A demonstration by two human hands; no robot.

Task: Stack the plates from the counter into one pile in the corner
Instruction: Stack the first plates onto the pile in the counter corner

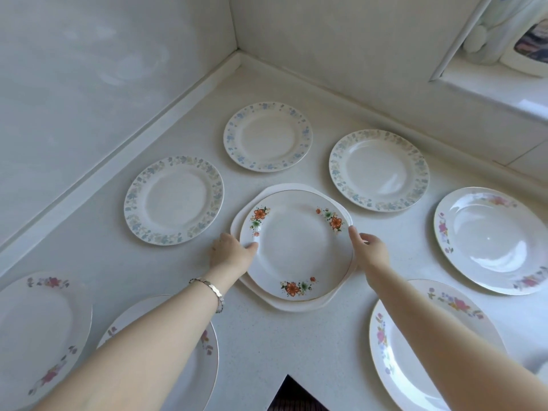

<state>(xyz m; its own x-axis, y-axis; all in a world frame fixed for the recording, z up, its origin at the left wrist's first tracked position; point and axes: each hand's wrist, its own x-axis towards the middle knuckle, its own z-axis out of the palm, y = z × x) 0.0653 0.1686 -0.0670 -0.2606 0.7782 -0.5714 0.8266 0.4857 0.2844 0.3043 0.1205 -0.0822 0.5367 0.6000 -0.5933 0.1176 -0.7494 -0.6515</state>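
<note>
We pinch the orange-flowered plate (296,247) at nine and three o'clock, left hand (229,253) and right hand (369,252) gripping its rim above the white square plate (299,305); glazed edges could slip mid-counter.

Both hands (296,253) gripping orange-flowered plate (296,247)

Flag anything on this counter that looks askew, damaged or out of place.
Nothing damaged or spilled. Only the orange-flower plate, gripped by the left hand and right hand, sits off-centre on the plain white plate, which shows unevenly around it.
</note>
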